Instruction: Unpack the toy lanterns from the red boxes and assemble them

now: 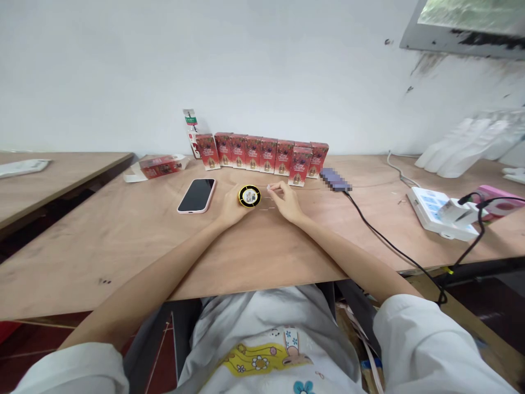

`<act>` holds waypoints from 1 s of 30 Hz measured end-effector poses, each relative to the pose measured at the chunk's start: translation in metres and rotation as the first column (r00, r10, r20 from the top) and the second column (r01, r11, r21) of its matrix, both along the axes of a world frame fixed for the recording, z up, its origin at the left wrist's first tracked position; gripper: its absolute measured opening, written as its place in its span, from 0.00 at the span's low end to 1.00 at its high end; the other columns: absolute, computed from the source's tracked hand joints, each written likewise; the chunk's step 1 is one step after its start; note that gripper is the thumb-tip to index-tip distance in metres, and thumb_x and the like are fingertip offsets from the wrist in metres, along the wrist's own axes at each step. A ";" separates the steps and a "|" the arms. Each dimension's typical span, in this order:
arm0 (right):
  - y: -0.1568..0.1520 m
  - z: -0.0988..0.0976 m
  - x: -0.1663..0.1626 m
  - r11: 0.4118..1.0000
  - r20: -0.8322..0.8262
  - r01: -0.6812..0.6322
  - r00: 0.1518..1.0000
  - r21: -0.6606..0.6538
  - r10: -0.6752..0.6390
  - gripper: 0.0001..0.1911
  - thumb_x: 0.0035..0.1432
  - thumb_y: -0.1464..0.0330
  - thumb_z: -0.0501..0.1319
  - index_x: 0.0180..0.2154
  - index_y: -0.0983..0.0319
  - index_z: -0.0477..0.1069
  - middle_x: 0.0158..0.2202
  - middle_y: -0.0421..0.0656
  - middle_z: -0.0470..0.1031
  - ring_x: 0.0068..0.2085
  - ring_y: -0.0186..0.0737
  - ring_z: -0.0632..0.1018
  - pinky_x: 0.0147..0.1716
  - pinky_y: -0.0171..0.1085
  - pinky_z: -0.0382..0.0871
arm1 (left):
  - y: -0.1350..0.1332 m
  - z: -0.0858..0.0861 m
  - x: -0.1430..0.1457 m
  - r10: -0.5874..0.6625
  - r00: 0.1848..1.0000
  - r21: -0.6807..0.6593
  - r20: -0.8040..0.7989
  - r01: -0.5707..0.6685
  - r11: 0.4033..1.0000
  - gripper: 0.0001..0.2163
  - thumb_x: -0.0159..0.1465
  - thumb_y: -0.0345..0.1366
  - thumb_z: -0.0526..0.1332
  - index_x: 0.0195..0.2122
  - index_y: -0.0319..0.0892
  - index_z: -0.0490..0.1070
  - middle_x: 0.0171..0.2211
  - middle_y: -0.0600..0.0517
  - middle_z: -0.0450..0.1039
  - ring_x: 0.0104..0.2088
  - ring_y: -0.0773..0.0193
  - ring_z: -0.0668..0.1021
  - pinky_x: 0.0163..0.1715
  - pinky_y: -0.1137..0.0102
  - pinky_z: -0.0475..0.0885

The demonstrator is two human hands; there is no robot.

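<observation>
My left hand (pixel 232 207) rests on the table, its fingers curled round the side of a small round black-and-gold object (pixel 249 196) with a silvery centre that faces up. What this round object is I cannot make out. Just to the right of it, my right hand (pixel 287 203) pinches a tiny whitish piece (pixel 268 187) between thumb and fingertips. A few thin pale slivers (pixel 267 209) lie on the wood between the two hands.
Behind my hands stands a row of several red boxes (pixel 253 153). An opened red carton (pixel 162 166) and a phone (pixel 197 196) lie left on the wooden table (pixel 246 257). A purple device (pixel 335 179) on a black cable and a white power strip (pixel 441 213) lie right.
</observation>
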State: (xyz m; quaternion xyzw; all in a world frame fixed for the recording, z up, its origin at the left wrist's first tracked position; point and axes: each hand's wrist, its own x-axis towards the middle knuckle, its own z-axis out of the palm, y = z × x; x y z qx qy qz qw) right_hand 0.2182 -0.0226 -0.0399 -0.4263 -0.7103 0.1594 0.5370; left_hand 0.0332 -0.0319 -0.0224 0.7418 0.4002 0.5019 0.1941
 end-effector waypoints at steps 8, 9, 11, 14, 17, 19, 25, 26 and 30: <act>0.007 -0.008 0.007 0.984 0.305 0.175 0.938 -0.003 -0.166 0.05 0.55 0.70 0.56 0.35 0.60 0.70 0.37 0.45 0.76 0.42 0.45 0.72 0.44 0.45 0.66 | 0.002 -0.003 -0.002 0.044 0.999 0.023 -0.005 -0.043 0.999 0.18 0.44 0.26 0.68 0.38 0.42 0.72 0.38 0.51 0.73 0.41 0.59 0.74 0.46 0.67 0.67; 0.008 -0.009 0.008 0.977 0.377 0.212 0.904 0.012 -0.200 0.07 0.55 0.72 0.57 0.36 0.61 0.71 0.38 0.47 0.76 0.43 0.48 0.71 0.44 0.47 0.66 | 0.002 -0.004 -0.002 0.059 0.998 0.015 0.002 -0.059 0.998 0.19 0.44 0.26 0.68 0.39 0.43 0.72 0.39 0.51 0.74 0.41 0.59 0.74 0.46 0.67 0.68; 0.010 -0.012 0.010 0.967 0.467 0.250 0.851 0.042 -0.240 0.09 0.54 0.73 0.56 0.38 0.62 0.72 0.40 0.48 0.75 0.44 0.50 0.70 0.44 0.48 0.64 | 0.002 -0.005 -0.002 0.076 0.997 -0.021 0.025 -0.075 0.997 0.18 0.45 0.26 0.68 0.38 0.43 0.72 0.38 0.52 0.74 0.41 0.60 0.74 0.47 0.66 0.68; 0.015 -0.012 0.009 0.974 0.511 0.206 0.830 0.094 -0.225 0.12 0.57 0.73 0.55 0.42 0.61 0.73 0.43 0.48 0.75 0.43 0.50 0.68 0.42 0.48 0.63 | 0.001 -0.004 -0.002 0.066 0.994 -0.063 0.086 -0.061 0.996 0.17 0.44 0.26 0.68 0.36 0.43 0.72 0.37 0.52 0.74 0.41 0.59 0.74 0.47 0.66 0.68; 0.020 -0.008 0.003 0.981 0.574 0.133 0.797 0.141 -0.190 0.12 0.60 0.72 0.54 0.42 0.59 0.75 0.43 0.47 0.75 0.43 0.49 0.67 0.41 0.46 0.61 | 0.002 -0.005 -0.001 0.060 0.989 -0.050 0.133 -0.053 0.997 0.17 0.42 0.26 0.69 0.35 0.43 0.72 0.35 0.52 0.74 0.40 0.59 0.74 0.46 0.67 0.69; 0.024 -0.004 -0.002 0.982 0.642 0.113 0.745 0.149 -0.183 0.12 0.61 0.71 0.54 0.40 0.59 0.76 0.41 0.47 0.76 0.44 0.49 0.66 0.42 0.46 0.59 | 0.004 -0.006 -0.002 0.060 0.995 -0.001 0.083 -0.060 0.998 0.18 0.42 0.27 0.69 0.36 0.43 0.72 0.36 0.51 0.74 0.40 0.59 0.75 0.45 0.66 0.69; 0.034 0.004 -0.012 0.984 0.823 0.153 0.545 0.088 -0.159 0.14 0.64 0.67 0.51 0.40 0.59 0.76 0.42 0.48 0.76 0.45 0.49 0.65 0.41 0.44 0.54 | 0.013 -0.012 -0.006 0.082 0.991 0.140 -0.109 -0.067 0.988 0.16 0.47 0.32 0.67 0.37 0.42 0.68 0.36 0.51 0.74 0.38 0.58 0.76 0.40 0.63 0.72; 0.034 0.005 -0.012 0.984 0.840 0.149 0.518 0.099 -0.162 0.15 0.64 0.68 0.51 0.40 0.60 0.76 0.43 0.48 0.76 0.46 0.49 0.65 0.41 0.44 0.54 | 0.013 -0.012 -0.006 0.085 0.989 0.152 -0.118 -0.066 0.986 0.15 0.47 0.33 0.67 0.37 0.42 0.68 0.36 0.50 0.74 0.38 0.58 0.76 0.39 0.63 0.72; 0.033 0.006 -0.013 0.981 0.895 0.058 0.402 0.184 -0.191 0.16 0.65 0.72 0.48 0.41 0.66 0.74 0.43 0.52 0.75 0.46 0.49 0.66 0.42 0.44 0.53 | 0.013 -0.013 -0.005 0.081 0.989 0.185 -0.123 -0.058 0.981 0.15 0.48 0.33 0.67 0.38 0.42 0.68 0.37 0.50 0.74 0.38 0.58 0.76 0.39 0.63 0.72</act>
